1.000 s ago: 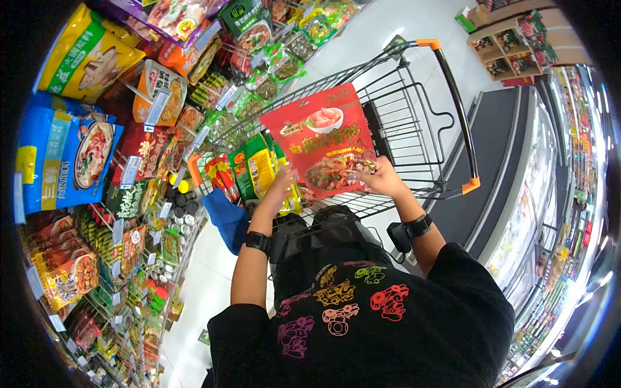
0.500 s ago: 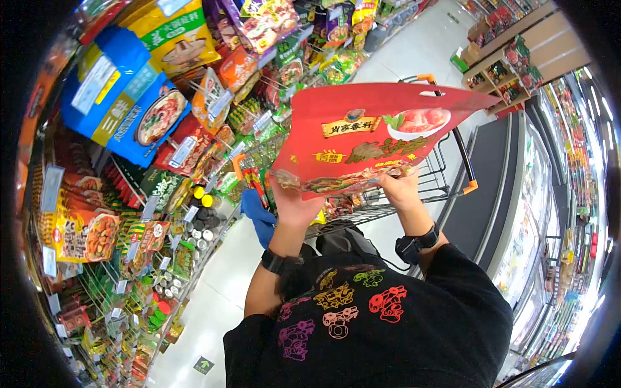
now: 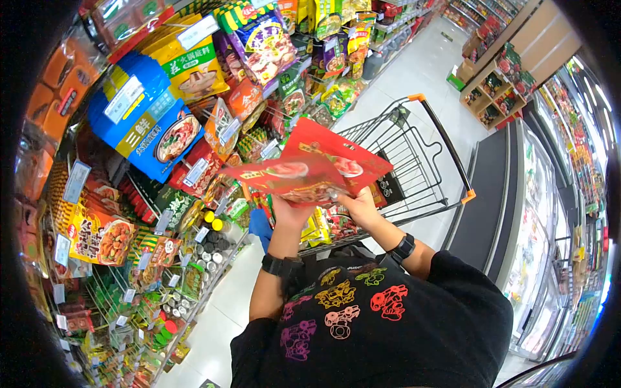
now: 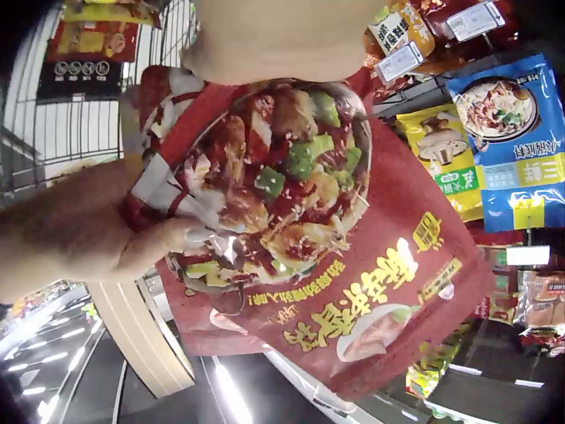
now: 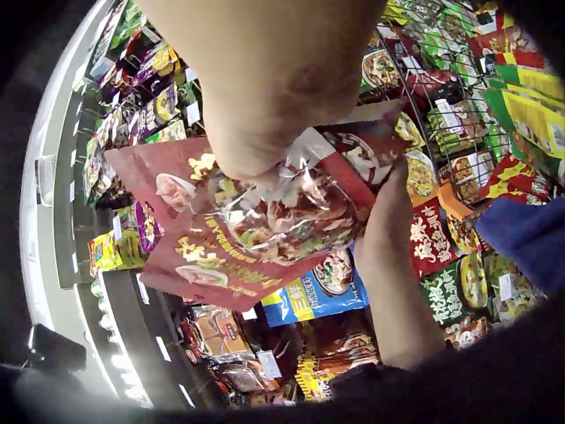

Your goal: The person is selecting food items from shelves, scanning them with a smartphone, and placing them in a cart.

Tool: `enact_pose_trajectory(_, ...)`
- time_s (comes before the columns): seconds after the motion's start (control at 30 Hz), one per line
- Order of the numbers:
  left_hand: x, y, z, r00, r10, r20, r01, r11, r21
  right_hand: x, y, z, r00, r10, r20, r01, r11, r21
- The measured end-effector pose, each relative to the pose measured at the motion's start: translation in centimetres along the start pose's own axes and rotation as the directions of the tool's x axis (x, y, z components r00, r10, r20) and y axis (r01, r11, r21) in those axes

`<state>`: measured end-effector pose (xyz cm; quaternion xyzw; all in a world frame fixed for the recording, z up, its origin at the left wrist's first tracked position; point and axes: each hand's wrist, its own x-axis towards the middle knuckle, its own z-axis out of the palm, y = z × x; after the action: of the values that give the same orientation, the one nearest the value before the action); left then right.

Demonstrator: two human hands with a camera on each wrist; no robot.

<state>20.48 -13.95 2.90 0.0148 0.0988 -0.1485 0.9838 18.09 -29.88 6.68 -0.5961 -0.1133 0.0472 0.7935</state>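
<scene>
Two red food packets (image 3: 291,178), overlapping and fanned apart, are held up above the cart's near left part. My left hand (image 3: 291,215) grips the lower left edge, its fingers largely hidden by the packets. At the lower right my right hand (image 3: 362,210) pinches them near the bottom. The left wrist view shows the packet front (image 4: 291,177) with a dish picture and a clear-looking patch, and the right thumb lying on it. From the right wrist view, both hands touch the bottom end of the packets (image 5: 256,212).
Below stands a black wire shopping cart (image 3: 427,152) with orange corners, yellow packets (image 3: 315,227) and a blue cloth-like item (image 3: 261,227) at its left end. Shelves of hanging packets, including blue ones (image 3: 145,123), line the left; a freezer case (image 3: 524,213) runs along the right.
The red packets rose and tilted over the cart, then came lower and left, now spread so that two show. Both hands moved with them. The view has shifted toward the shelves.
</scene>
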Motion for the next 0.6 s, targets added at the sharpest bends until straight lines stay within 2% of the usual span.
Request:
enact_pose_trajectory(0.03, 0.4, 0.0, -0.1, 1.000, -0.020, -0.017, 0.020, 0.999, 0.025, 0.1, 0.0, -0.4, 0.999, -0.024, -0.040, 0.020, 0.996, -0.088)
enact_pose_trajectory(0.07, 0.8, -0.1, -0.7, 0.997, -0.048, -0.057, 0.056, 0.989, 0.135, 0.3, 0.2, -1.0, 0.996, -0.050, -0.079, 0.036, 0.984, -0.176)
enact_pose_trajectory(0.1, 1.6, 0.0, -1.9, 0.995, 0.034, -0.094, -0.011, 0.972, 0.233, 0.3, 0.5, -1.5, 0.990, -0.078, -0.114, 0.046, 0.964, -0.261)
enact_pose_trajectory(0.13, 2.0, -0.1, -1.2, 0.985, 0.122, -0.119, -0.076, 0.940, 0.334, 0.4, 1.0, -2.1, 0.973, 0.072, -0.218, -0.082, 0.996, -0.038)
enact_pose_trajectory(0.17, 2.3, -0.2, -0.5, 0.968, 0.213, -0.131, -0.137, 0.891, 0.433, 0.6, 1.2, -2.9, 0.969, 0.080, -0.232, -0.094, 0.995, -0.047)
enact_pose_trajectory(0.2, 1.9, -0.9, -0.1, 0.908, 0.360, -0.214, -0.151, 0.758, 0.635, 0.8, 1.3, -4.0, 0.965, 0.091, -0.245, -0.107, 0.993, -0.055)
enact_pose_trajectory(0.27, 3.0, 0.1, -2.8, 0.943, 0.288, -0.169, -0.015, 0.542, 0.840, 1.3, 1.5, -5.4, 0.955, 0.117, -0.273, -0.127, 0.992, -0.019)
enact_pose_trajectory(0.33, 4.0, 0.9, -4.7, 0.951, 0.289, -0.106, 0.040, 0.226, 0.973, 2.0, 0.9, -6.4, 0.937, 0.181, -0.298, -0.213, 0.974, -0.075)
enact_pose_trajectory(0.4, 4.8, 1.0, -5.5, 0.955, 0.284, -0.089, -0.010, 0.327, 0.945, 2.7, -0.4, -7.0, 0.905, 0.278, -0.323, -0.321, 0.943, -0.086)
enact_pose_trajectory(0.43, 5.0, 0.7, -5.0, 0.956, 0.282, -0.080, -0.034, 0.378, 0.925, 3.0, -0.3, -7.5, 0.917, 0.248, -0.312, -0.294, 0.949, -0.111)
enact_pose_trajectory(0.47, 4.9, -0.1, -4.6, 0.979, 0.201, -0.020, -0.129, 0.698, 0.704, 3.2, -0.1, -8.0, 0.928, 0.220, -0.300, -0.270, 0.953, -0.135)
enact_pose_trajectory(0.53, 4.5, 0.1, -3.7, 0.997, 0.074, 0.003, -0.037, 0.470, 0.882, 3.6, 0.5, -8.8, 0.935, 0.222, -0.276, -0.270, 0.951, -0.153)
enact_pose_trajectory(0.57, 4.3, 0.3, -3.2, 1.000, 0.009, 0.000, -0.003, 0.338, 0.941, 3.9, 0.7, -9.2, 0.913, 0.304, -0.273, -0.332, 0.941, -0.062)
enact_pose_trajectory(0.6, 4.4, 0.2, -2.7, 0.999, -0.010, -0.047, 0.047, 0.422, 0.905, 4.3, 0.8, -9.5, 0.886, 0.385, -0.259, -0.391, 0.920, 0.029)
